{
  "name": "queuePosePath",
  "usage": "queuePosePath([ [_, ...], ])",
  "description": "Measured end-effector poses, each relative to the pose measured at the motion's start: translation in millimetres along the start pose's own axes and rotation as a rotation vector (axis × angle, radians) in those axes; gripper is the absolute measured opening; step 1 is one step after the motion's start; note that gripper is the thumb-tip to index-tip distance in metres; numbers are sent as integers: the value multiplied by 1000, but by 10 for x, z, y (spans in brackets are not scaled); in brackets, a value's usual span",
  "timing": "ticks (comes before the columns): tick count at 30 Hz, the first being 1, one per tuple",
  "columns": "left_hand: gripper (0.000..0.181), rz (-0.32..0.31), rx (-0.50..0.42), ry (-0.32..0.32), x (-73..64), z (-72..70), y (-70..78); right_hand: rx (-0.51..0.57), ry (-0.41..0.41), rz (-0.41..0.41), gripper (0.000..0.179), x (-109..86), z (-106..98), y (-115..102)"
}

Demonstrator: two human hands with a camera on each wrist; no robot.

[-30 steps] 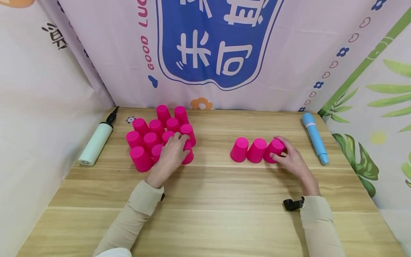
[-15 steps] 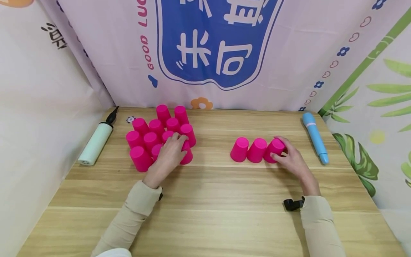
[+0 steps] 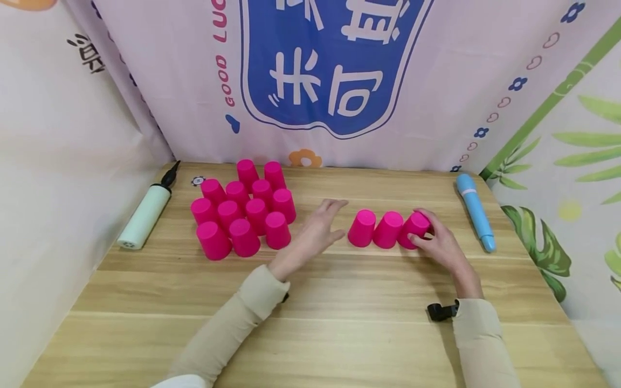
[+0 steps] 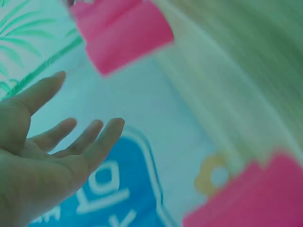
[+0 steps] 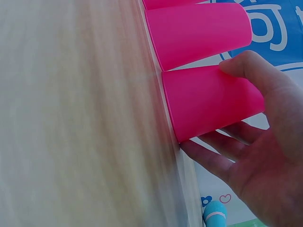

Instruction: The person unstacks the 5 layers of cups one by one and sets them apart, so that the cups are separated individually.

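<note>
Three pink plastic cups stand upside down in a row at the right of the table. My right hand (image 3: 440, 245) holds the rightmost cup (image 3: 412, 230); in the right wrist view the thumb lies on one side of that cup (image 5: 208, 101) and fingers on the other. Between the row and a larger group, my left hand (image 3: 312, 234) is over the table with fingers extended and nothing in it. Its fingertips point toward the leftmost cup (image 3: 361, 229) of the row, a small gap apart. The nearest cup of the group (image 3: 277, 230) stands left of that hand.
Several more upturned pink cups (image 3: 228, 214) form the group at the left on the wooden table (image 3: 339, 334). A pale green hand pump (image 3: 144, 216) lies at the left edge, a blue cylindrical object (image 3: 476, 213) at the right edge. A printed curtain (image 3: 184, 81) hangs behind.
My left hand has let go of the front right cup of the left group and moved right toward the row of three. The right hand stays on its cup.
</note>
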State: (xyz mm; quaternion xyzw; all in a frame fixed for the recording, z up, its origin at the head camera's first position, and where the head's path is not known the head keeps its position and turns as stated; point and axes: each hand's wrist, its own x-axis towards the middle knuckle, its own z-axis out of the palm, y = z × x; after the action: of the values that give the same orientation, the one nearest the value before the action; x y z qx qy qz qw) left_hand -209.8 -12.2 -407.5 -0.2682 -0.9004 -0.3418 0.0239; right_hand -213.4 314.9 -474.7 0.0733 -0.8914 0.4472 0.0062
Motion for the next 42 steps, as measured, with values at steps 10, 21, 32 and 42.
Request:
queuePosePath([
  [10, 62, -101, -44, -42, 399, 508, 112, 10, 7, 9, 67, -11, -4, 11],
  [21, 55, -113, 18, 3, 328, 571, 50, 6, 6, 13, 67, -7, 5, -2],
  [32, 56, -73, 14, 51, -58, 112, 64, 4, 0, 34, 68, -12, 8, 6],
  [42, 56, -133, 108, 121, -652, -374, -134, -1, 1, 31, 68, -2, -6, 24],
])
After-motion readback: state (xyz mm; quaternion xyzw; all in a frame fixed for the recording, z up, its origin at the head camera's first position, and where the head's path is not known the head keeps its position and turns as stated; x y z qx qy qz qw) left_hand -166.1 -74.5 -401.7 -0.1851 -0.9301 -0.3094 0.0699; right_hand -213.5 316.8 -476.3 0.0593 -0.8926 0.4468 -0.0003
